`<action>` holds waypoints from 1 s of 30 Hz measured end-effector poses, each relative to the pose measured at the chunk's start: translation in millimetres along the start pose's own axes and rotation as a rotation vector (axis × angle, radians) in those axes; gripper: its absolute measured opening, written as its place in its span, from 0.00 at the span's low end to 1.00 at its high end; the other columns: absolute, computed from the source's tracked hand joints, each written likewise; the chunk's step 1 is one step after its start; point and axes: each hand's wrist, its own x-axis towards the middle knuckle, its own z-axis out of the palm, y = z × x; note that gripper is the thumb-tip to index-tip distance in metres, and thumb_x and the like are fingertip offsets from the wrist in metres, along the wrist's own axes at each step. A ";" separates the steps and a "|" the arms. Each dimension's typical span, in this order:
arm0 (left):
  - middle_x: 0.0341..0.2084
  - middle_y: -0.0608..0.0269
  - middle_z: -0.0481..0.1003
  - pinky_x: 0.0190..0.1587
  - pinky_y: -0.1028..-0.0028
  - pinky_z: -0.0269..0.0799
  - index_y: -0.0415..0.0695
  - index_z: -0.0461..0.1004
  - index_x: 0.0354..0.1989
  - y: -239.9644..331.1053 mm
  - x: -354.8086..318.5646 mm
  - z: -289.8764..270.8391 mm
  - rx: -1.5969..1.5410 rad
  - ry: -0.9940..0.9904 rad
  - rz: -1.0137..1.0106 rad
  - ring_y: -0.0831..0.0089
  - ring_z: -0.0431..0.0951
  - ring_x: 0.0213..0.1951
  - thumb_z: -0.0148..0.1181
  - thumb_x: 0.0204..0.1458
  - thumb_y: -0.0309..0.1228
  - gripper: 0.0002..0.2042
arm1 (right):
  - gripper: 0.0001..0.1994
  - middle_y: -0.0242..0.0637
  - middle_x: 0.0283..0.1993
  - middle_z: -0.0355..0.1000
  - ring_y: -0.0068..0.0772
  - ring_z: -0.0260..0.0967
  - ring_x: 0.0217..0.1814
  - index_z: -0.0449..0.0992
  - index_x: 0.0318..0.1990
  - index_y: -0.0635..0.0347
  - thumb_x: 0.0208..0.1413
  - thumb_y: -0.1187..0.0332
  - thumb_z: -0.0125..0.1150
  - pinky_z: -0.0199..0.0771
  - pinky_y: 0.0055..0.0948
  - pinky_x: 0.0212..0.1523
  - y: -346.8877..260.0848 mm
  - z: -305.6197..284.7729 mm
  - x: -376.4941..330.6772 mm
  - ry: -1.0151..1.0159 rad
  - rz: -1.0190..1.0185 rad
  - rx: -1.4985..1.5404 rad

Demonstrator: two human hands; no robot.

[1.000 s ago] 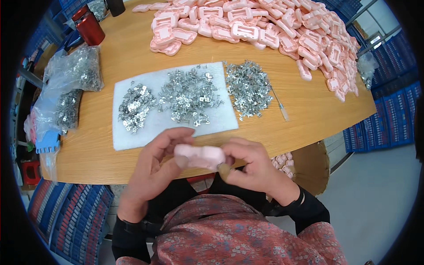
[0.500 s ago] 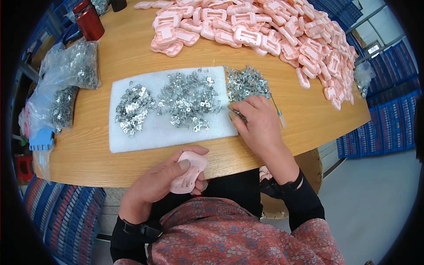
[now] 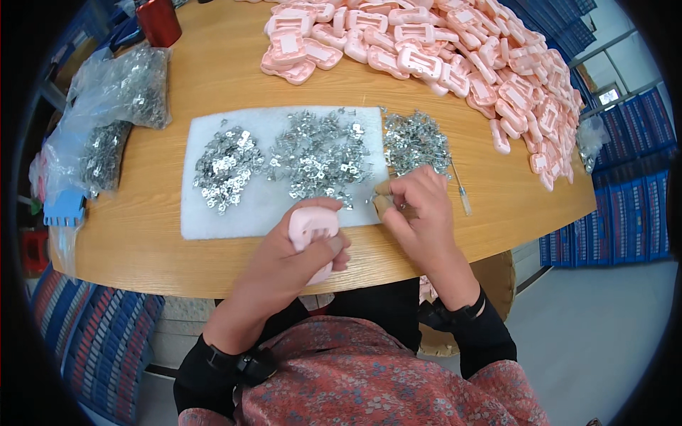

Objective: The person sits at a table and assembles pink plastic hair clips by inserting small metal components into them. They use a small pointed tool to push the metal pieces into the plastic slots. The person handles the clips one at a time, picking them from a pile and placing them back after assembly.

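My left hand [image 3: 273, 266] is closed around a pale pink plastic shell [image 3: 310, 223], with the thumb pressed across its recess. To its right, my right hand [image 3: 430, 220] pinches a small shiny metal piece [image 3: 371, 200] at its tips; its exact shape is too small to tell. Tan covers sit on that thumb and forefinger. Both hands are over the near right part of a white foam pad [image 3: 202, 228]. On the pad lie a left heap of flat metal pieces [image 3: 227, 170] and a middle heap of bent ones [image 3: 320, 156]. Another metal heap [image 3: 415, 138] lies beside the pad.
A large pile of pink shells [image 3: 423, 62] covers the table's far right. Clear bags of metal parts [image 3: 145, 89] lie at left, near a blue plastic piece [image 3: 65, 208] and a red canister [image 3: 158, 23]. A thin pen-like tool [image 3: 463, 195] lies at right. Stacked blue trays [image 3: 618, 206] stand beyond.
My left hand has lifted the pink shell up and right, turning it more upright. My right hand has drawn back slightly from the right-hand metal heap, toward the shell. The view has shifted a little.
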 end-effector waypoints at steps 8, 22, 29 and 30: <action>0.38 0.66 0.76 0.43 0.75 0.77 0.44 0.64 0.63 -13.7 20.9 13.4 0.003 0.058 0.192 0.78 0.78 0.37 0.61 0.58 0.23 0.24 | 0.11 0.30 0.26 0.66 0.36 0.64 0.34 0.76 0.33 0.57 0.39 0.76 0.67 0.58 0.35 0.43 -29.4 -5.1 -5.9 0.024 -0.023 0.155; 0.34 0.65 0.73 0.37 0.75 0.73 0.41 0.65 0.61 -15.5 14.4 22.7 0.078 0.077 0.107 0.79 0.75 0.32 0.59 0.57 0.22 0.22 | 0.10 0.31 0.28 0.69 0.36 0.67 0.37 0.77 0.34 0.55 0.42 0.75 0.67 0.61 0.36 0.44 -5.7 -31.3 -13.4 -0.106 0.019 -0.020; 0.31 0.65 0.75 0.37 0.74 0.74 0.40 0.65 0.62 -18.7 2.7 9.3 0.060 0.085 0.138 0.76 0.78 0.32 0.58 0.59 0.23 0.22 | 0.08 0.29 0.31 0.73 0.37 0.68 0.43 0.81 0.34 0.52 0.45 0.69 0.70 0.60 0.39 0.47 7.9 -34.9 5.1 -0.059 0.029 -0.335; 0.31 0.65 0.75 0.37 0.74 0.74 0.40 0.65 0.62 -20.9 3.2 7.2 0.051 0.090 0.149 0.76 0.78 0.32 0.57 0.59 0.23 0.22 | 0.07 0.29 0.31 0.74 0.37 0.68 0.44 0.81 0.34 0.52 0.45 0.68 0.69 0.60 0.40 0.48 5.4 -27.4 10.6 -0.048 0.025 -0.306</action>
